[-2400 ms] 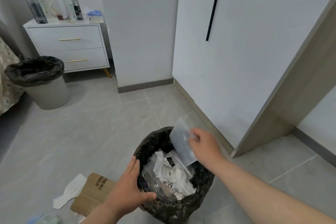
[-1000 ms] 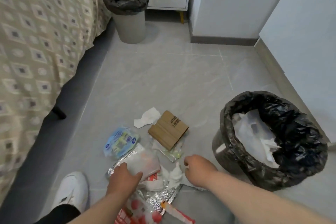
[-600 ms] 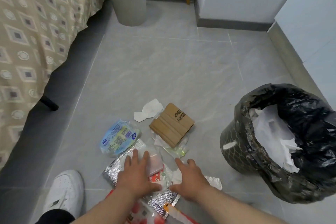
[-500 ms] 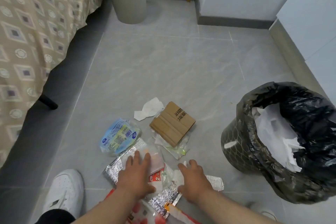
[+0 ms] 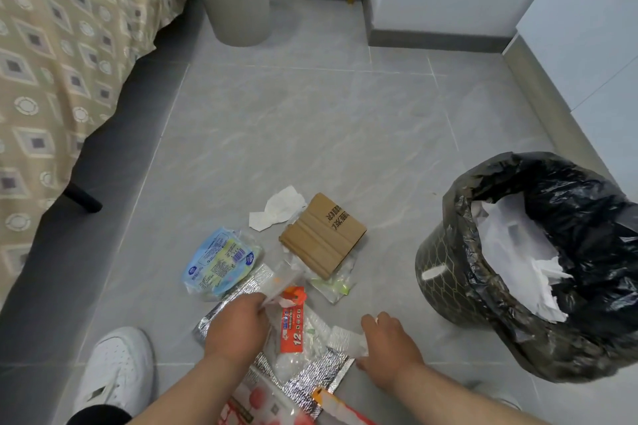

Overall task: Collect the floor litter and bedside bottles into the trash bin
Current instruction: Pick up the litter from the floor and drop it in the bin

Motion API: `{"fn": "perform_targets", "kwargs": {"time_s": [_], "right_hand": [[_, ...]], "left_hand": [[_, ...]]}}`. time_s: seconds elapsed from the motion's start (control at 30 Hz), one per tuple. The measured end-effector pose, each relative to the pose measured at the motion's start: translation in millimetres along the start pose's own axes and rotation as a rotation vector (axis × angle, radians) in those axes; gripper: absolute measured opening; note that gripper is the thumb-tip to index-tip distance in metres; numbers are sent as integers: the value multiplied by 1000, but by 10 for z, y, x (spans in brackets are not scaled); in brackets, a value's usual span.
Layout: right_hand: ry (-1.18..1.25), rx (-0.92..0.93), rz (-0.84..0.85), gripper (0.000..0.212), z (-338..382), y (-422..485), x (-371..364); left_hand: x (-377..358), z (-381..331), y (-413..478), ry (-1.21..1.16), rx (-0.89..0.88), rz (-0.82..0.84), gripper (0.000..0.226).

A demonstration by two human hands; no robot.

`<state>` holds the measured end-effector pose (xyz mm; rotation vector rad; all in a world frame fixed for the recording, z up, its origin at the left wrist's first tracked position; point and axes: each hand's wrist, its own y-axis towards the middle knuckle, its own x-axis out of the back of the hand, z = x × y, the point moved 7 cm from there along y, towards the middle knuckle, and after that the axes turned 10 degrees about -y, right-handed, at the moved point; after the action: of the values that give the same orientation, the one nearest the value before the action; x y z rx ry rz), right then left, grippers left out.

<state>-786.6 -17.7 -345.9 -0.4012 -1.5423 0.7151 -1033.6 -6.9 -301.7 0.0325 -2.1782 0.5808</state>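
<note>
Well to the left of the trash bin [image 5: 445, 272], a crinkled blue wrapper [image 5: 221, 260] is lying flat on the grey tile. Nearer the bin, the left hand [image 5: 234, 328] is pinching a limp clear plastic packet [image 5: 283, 281] between curled fingers and thumb, over a shiny silver foil bag [image 5: 310, 379]. Closer still, a creased white tissue [image 5: 278, 209] is touching a ribbed brown cardboard piece [image 5: 322, 235]. Just left of the bin, the right hand [image 5: 390, 342] is curling round a crumpled white wrapper [image 5: 345, 338]. The round bin is wearing a glossy black liner [image 5: 587, 217].
</note>
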Motion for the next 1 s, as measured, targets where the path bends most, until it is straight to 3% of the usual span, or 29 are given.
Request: {"fn": "perform_targets", "kwargs": {"time_s": [0.07, 0.17, 0.3, 0.47, 0.67, 0.77, 0.87, 1.0], "right_hand": [[-34, -7, -11, 40, 11, -22, -17], [33, 2, -12, 11, 17, -34, -3], [279, 9, -21, 33, 14, 19, 97], [635, 82, -60, 27, 137, 0, 473], [661, 99, -28, 8, 195, -1, 725], [674, 59, -6, 16, 144, 11, 660], [791, 28, 34, 11, 139, -2, 591], [918, -39, -32, 11, 104, 14, 568]], "left_hand": [[94, -2, -3, -74, 19, -79, 18], [180, 51, 33, -201, 60, -143, 21], [301, 54, 71, -355, 78, -178, 26], [529, 16, 134, -516, 74, -221, 21], [687, 32, 226, -598, 81, -281, 20], [703, 25, 238, -622, 89, -290, 18], [705, 74, 248, -655, 116, -300, 16], [711, 139, 248, -679, 137, -322, 19]]}}
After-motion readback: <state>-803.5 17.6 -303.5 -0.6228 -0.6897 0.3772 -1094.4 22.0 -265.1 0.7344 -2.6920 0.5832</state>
